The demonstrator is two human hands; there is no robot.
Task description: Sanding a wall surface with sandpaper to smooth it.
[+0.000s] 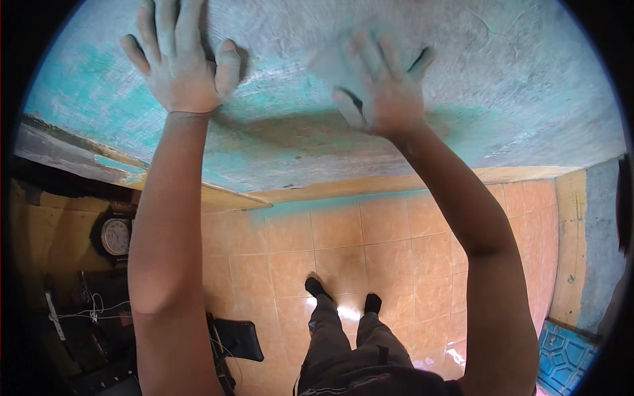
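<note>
My left hand (183,67) rests flat on a painted wall (277,84), fingers and thumb spread, with nothing in it. Pale dust coats its fingers. My right hand (389,94) is to the right, also dusty and blurred by motion. Beneath its fingers is a thin greyish sheet (332,57), pressed against the wall; it may be sandpaper, but the blur hides its surface. Turquoise paint shows in worn patches on the left and middle of the wall. Grey covers more of the right side.
Turquoise dust (346,200) lines the orange tile floor (342,227) along the wall's foot. At left are a dark-framed clock (116,237), white cables (96,312) and a black padded seat (240,339). A blue patterned panel (564,354) stands at lower right.
</note>
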